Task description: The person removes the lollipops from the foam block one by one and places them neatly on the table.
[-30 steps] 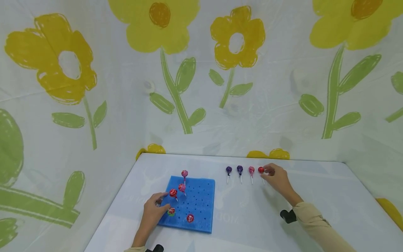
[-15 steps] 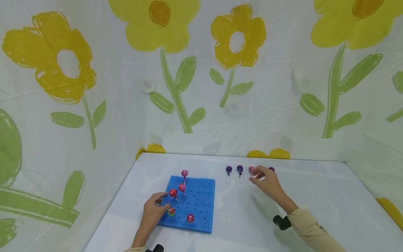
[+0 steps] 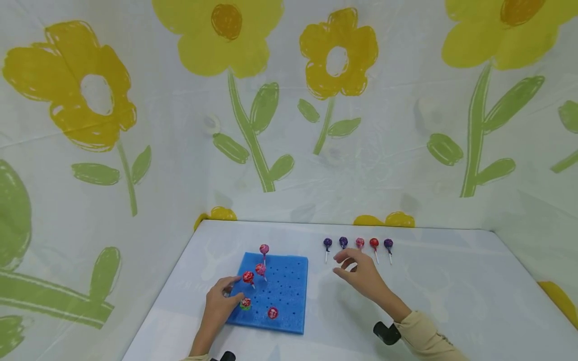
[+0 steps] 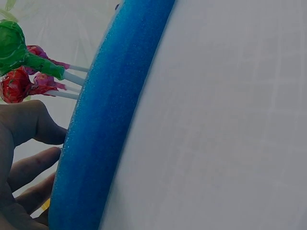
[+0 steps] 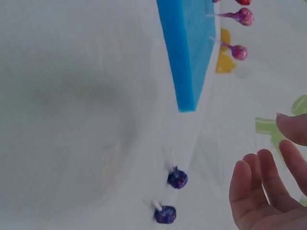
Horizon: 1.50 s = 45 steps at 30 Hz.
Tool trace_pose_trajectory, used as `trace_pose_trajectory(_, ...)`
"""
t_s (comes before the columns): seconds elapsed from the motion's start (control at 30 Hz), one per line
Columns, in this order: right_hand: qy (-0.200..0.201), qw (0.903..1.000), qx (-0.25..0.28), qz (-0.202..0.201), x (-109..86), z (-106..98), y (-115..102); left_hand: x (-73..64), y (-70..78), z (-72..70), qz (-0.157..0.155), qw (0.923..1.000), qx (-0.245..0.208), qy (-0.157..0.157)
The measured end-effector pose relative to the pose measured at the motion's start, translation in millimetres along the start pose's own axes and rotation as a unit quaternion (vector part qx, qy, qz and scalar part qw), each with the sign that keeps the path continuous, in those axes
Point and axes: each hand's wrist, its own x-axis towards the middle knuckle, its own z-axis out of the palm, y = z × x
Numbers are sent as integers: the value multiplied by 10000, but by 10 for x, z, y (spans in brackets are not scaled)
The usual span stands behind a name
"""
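A blue foam board dotted with small holes lies on the white table. Several wrapped lollipops stand in it by their sticks: two pink, a red one, a green-and-red one and a red one towards the front. My left hand rests its fingertips on the board's left edge, beside the green-wrapped lollipop. Bent but holding nothing, the fingers of my right hand hover just in front of a row of lollipops. Near it lie a purple lollipop and a pink lollipop.
The row at the back of the table also has a purple lollipop at its left end, then a red lollipop and another purple lollipop to the right. A flower-printed cloth rises behind the table's rear edge.
My right hand has moved left along the row, from the red lollipop past the pink one, and drawn slightly nearer. The row lies as before, and my left hand stays put.
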Motion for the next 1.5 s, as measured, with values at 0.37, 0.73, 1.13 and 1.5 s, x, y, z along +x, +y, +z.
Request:
trace_pose_trajectory(0.37,-553,9962,315,-588,-144,276,-249,-13,16,-29,-36,10000,23,10)
trace_pose_trajectory(0.73,-1209,9847,833,-941,-256,493,-373,-13,30,-35,-97,10000,11,-11)
trace_pose_trajectory(1.13,-1782,9710,1348,-854,-310,740,-527,-3,8,-12,-82,10000,7,-17)
trace_pose_trajectory(1.5,-2076,9592,1727,-840,-378,1097,-499,-16,43,-11,-170,9998,9,-47)
